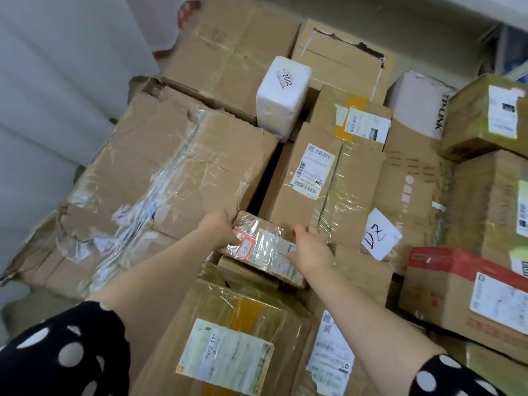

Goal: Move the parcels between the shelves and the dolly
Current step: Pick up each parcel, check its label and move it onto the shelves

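Note:
A small flat cardboard parcel (264,247) wrapped in clear tape, with a red-and-white label, lies in a gap among a pile of parcels. My left hand (218,225) grips its far left corner with curled fingers. My right hand (313,247) holds its right end, fingers curled over the edge. A taller brown parcel (320,184) with a printed label stands just behind it. A battered large carton (160,178) lies to its left. The parcel's underside and what it rests on are hidden.
Cardboard boxes fill the view: a labelled box (228,344) nearest me, a red-striped box (468,298) at right, a white foam box (281,95) and a white TP-LINK box (420,104) further back. A paper note (381,234) lies on the pile. A pale wall (51,81) runs along the left.

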Demonstrator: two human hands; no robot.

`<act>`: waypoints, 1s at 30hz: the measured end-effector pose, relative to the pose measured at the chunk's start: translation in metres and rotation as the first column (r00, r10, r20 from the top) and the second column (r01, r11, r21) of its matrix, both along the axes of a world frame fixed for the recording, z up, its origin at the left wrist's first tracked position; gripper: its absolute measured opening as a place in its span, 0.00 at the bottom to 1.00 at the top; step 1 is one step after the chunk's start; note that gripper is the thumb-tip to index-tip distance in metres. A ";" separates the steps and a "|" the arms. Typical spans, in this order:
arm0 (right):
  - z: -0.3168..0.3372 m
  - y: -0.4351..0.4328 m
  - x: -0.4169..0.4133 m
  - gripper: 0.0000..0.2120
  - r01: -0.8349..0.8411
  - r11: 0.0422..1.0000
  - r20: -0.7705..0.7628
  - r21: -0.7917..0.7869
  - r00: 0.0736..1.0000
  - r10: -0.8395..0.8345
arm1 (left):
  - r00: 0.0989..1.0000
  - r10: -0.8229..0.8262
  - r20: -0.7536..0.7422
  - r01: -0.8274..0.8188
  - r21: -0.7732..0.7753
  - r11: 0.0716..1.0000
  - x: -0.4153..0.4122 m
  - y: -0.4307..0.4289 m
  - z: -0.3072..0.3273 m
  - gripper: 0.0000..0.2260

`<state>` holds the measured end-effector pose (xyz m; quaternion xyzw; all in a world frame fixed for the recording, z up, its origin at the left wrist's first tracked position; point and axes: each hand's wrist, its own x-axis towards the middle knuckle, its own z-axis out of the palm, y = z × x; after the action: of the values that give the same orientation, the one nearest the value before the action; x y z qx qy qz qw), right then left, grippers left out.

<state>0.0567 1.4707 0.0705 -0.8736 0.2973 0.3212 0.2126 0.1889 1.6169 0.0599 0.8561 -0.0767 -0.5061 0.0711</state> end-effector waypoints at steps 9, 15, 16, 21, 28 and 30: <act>0.003 0.014 -0.008 0.33 -0.325 0.919 -0.089 -0.223 0.946 0.313 | 0.980 -0.190 0.054 0.187 0.061 0.980 -0.010 -0.006 -0.012 0.10; 0.007 0.019 -0.001 0.31 -0.272 0.961 -0.129 -0.059 0.956 0.263 | 0.970 -0.238 0.043 0.233 0.100 0.967 -0.014 -0.008 -0.022 0.14; 0.006 0.018 0.000 0.31 -0.274 0.960 -0.129 -0.052 0.955 0.265 | 0.965 -0.258 0.044 0.252 0.109 0.962 -0.016 -0.009 -0.024 0.15; 0.008 0.015 0.002 0.28 -0.284 0.959 -0.125 0.010 0.951 0.283 | 0.962 -0.273 0.000 0.270 0.128 0.954 -0.021 -0.015 -0.021 0.18; 0.019 0.010 -0.011 0.30 -0.229 0.973 -0.066 0.030 0.971 0.230 | 0.954 -0.298 -0.033 0.300 0.108 0.948 -0.023 -0.020 -0.003 0.14; 0.028 0.008 -0.018 0.26 -0.215 0.976 -0.042 0.036 0.975 0.216 | 0.950 -0.310 -0.027 0.311 0.101 0.945 -0.025 -0.024 0.012 0.12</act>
<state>0.0389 1.4792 0.0987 -0.8897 0.2006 0.3669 0.1834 0.1635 1.5927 0.0723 0.8331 -0.1836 -0.5191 -0.0536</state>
